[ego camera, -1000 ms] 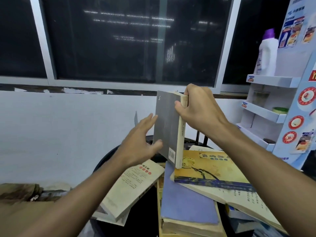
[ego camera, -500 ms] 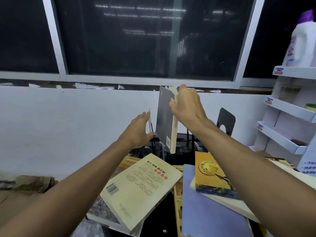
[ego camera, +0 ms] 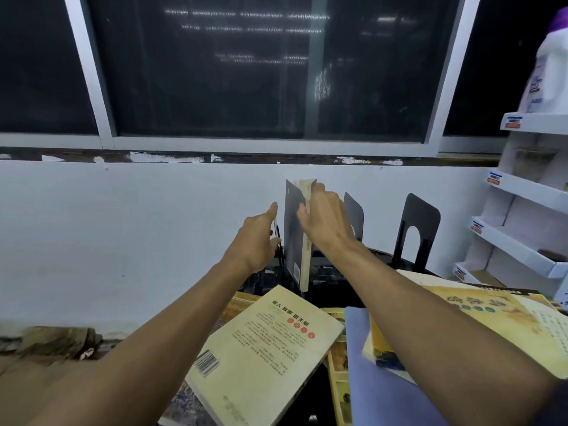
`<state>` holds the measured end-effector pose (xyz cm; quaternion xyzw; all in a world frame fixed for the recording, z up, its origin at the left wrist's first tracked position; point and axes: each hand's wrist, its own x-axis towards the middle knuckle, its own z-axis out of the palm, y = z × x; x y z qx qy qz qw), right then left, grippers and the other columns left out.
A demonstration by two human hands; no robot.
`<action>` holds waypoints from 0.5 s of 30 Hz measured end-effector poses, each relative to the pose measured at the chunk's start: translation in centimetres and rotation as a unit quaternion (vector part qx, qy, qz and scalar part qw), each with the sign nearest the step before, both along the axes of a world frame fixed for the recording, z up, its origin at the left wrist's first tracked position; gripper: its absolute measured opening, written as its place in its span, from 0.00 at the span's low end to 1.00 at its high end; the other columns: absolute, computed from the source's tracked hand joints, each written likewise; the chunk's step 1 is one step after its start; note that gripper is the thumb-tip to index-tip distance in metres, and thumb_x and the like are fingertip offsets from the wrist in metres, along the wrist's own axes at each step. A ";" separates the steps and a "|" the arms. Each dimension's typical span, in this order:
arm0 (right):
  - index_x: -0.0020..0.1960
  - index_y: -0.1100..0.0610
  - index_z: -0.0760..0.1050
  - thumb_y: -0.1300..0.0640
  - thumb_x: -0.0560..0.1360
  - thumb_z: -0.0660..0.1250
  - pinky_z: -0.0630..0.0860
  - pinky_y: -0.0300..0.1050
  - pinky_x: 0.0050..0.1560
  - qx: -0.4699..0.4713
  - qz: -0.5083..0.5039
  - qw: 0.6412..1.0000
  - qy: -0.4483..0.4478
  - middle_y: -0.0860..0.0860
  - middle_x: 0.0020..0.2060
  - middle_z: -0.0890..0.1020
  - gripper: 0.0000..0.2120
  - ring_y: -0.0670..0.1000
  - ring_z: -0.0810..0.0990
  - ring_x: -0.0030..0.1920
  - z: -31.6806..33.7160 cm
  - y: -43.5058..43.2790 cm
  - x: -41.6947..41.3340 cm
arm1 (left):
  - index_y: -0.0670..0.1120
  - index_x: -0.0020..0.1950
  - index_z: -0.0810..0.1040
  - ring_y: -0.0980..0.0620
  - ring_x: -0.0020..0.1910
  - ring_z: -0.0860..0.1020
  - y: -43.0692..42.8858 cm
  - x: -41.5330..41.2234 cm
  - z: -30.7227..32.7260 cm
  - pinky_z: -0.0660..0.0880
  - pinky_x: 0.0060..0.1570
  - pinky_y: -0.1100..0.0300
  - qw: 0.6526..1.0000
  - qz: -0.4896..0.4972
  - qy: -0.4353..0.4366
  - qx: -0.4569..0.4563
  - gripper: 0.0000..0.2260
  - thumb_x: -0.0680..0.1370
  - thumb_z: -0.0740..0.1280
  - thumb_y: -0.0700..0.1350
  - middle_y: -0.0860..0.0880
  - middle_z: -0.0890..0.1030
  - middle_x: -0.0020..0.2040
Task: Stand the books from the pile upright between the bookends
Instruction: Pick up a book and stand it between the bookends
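A dark window (ego camera: 252,75) with pale frames reflects ceiling lights above a white wall (ego camera: 123,229); white shelves (ego camera: 522,222) stand right.

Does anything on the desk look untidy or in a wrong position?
Yes. The cream paperback book lies flat and skewed, its corner hanging past the black desk edge. The yellow book and lavender book overlap in a crooked pile.

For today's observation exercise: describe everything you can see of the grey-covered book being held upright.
The grey book is a slim paperback with a dark matt cover, cream page edges and a small barcode low on the cover. It stands upright, slightly tilted. The right hand grips its top edge; the left hand holds a thin bookend beside it.
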<state>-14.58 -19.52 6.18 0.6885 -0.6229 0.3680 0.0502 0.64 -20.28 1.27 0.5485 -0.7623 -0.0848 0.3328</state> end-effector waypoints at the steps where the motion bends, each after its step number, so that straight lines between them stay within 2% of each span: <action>1: 0.69 0.67 0.67 0.60 0.82 0.60 0.60 0.44 0.27 -0.001 0.006 1.000 0.003 0.59 0.46 0.80 0.18 0.55 0.73 0.38 -0.3 0.0 0.1 | 0.52 0.78 0.59 0.44 0.53 0.82 0.0 0.1 -0.1 0.81 0.55 0.45 1.000 -0.002 0.004 -0.001 0.30 0.80 0.68 0.37 0.43 0.81 0.58; 4: 0.68 0.68 0.67 0.58 0.82 0.60 0.59 0.40 0.25 -0.010 0.028 1.000 0.004 0.55 0.38 0.74 0.19 0.55 0.73 0.36 -0.9 0.1 0.4 | 0.53 0.79 0.59 0.46 0.48 0.83 -0.1 0.3 -0.2 0.82 0.50 0.46 1.000 -0.006 0.017 0.002 0.31 0.80 0.68 0.38 0.43 0.81 0.58; 6: 0.65 0.67 0.69 0.56 0.82 0.61 0.62 0.42 0.27 -0.011 0.046 0.999 -0.005 0.54 0.38 0.74 0.17 0.55 0.75 0.36 -1.2 0.2 0.6 | 0.54 0.79 0.60 0.48 0.42 0.82 -0.1 0.5 -0.2 0.81 0.40 0.52 1.000 -0.006 0.025 0.005 0.31 0.80 0.68 0.38 0.43 0.82 0.53; 8: 0.60 0.66 0.70 0.56 0.82 0.61 0.67 0.44 0.31 -0.007 0.065 0.998 -0.014 0.55 0.39 0.76 0.14 0.57 0.78 0.38 -1.6 0.2 0.7 | 0.54 0.79 0.60 0.49 0.36 0.80 0.0 0.6 -0.1 0.75 0.32 0.58 1.000 -0.006 0.026 0.005 0.31 0.80 0.67 0.38 0.43 0.82 0.47; 9: 0.59 0.66 0.70 0.56 0.82 0.61 0.68 0.45 0.32 -0.005 0.073 0.997 -0.017 0.56 0.39 0.76 0.13 0.58 0.79 0.39 -1.8 0.3 0.8 | 0.53 0.80 0.59 0.48 0.36 0.81 0.0 0.5 -0.1 0.76 0.32 0.58 1.000 -0.007 0.027 0.003 0.32 0.80 0.67 0.38 0.44 0.83 0.46; 12: 0.56 0.64 0.71 0.55 0.82 0.61 0.68 0.45 0.33 -0.008 0.094 0.995 -0.027 0.58 0.41 0.79 0.11 0.59 0.79 0.40 -2.3 0.3 0.9 | 0.53 0.81 0.58 0.50 0.41 0.84 0.0 0.4 -0.2 0.82 0.44 0.52 0.999 -0.015 0.042 0.002 0.33 0.80 0.68 0.39 0.44 0.84 0.53; 15: 0.55 0.63 0.71 0.54 0.82 0.62 0.70 0.46 0.33 -0.011 0.112 0.993 -0.045 0.58 0.42 0.80 0.11 0.57 0.79 0.40 -2.5 0.4 0.9 | 0.54 0.81 0.60 0.58 0.34 0.81 0.0 0.3 0.0 0.81 0.43 0.58 0.998 -0.018 0.055 0.001 0.33 0.79 0.69 0.38 0.45 0.82 0.61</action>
